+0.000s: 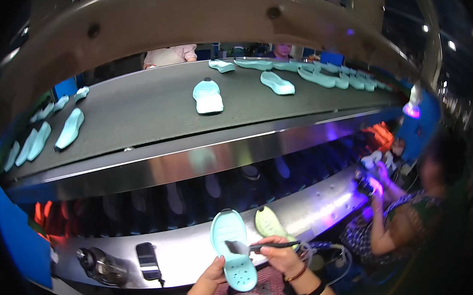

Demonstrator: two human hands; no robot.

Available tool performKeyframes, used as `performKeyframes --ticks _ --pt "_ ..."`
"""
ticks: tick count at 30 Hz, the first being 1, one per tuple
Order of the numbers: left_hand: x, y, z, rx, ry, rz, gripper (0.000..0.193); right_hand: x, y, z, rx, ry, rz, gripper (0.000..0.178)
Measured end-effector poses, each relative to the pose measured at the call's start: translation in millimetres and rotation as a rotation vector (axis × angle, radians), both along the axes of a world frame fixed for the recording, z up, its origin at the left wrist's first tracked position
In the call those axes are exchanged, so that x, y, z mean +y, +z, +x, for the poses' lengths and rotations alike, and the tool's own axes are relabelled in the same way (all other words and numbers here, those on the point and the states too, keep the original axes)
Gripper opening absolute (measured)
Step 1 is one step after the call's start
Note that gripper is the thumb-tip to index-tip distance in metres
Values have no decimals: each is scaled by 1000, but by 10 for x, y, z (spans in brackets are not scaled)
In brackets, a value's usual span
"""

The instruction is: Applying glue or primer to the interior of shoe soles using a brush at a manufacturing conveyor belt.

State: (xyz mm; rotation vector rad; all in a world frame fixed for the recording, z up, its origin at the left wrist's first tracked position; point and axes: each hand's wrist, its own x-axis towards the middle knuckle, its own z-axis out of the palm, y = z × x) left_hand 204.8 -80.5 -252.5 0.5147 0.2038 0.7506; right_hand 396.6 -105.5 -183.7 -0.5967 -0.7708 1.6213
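Observation:
A light blue shoe sole (pixel 228 227) stands tilted over the near edge of the metal bench, its lower part dotted with small holes. My left hand (pixel 214 270) grips it along its left side. In my right hand (pixel 281 254) is a flat brush (pixel 271 246) with a black handle, fingers closed round it. The brush's dark bristles lie against the middle of the sole's face. Just right of it, a yellow-green sole (pixel 266 222) rests on the bench, its lower end partly hidden behind my right hand.
On the metal bench (pixel 188 247) stand a dark bottle (pixel 105 266) and a phone-like device (pixel 148 260). Above, a dark conveyor belt (pixel 146 104) carries several light blue soles (pixel 208 97). Orange glow shows at both ends of the lower tunnel. A co-worker (pixel 395 218) sits at right, under purple light.

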Motion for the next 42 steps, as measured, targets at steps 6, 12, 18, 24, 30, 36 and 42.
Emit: performKeyframes --ticks 6,12,18,24,30,36,42 --pt "-41 114 34 39 95 -43 91 -59 -121 -65 142 61 -61 21" --pt "75 266 183 -79 161 -230 92 80 -67 24 -121 51 -111 22" --pt "147 454 260 -92 164 -214 85 308 97 23 -141 -48 -41 18" --pt "128 471 253 -243 102 -243 87 478 128 -27 -168 -90 -44 19" --pt "112 456 248 -306 118 -216 86 539 38 -48 -237 -120 -40 16" --pt "77 435 345 -243 256 -176 77 452 169 -170 -467 -170 -1 16" --pt "231 311 297 27 583 -308 69 296 260 -391 -1088 -195 693 19"
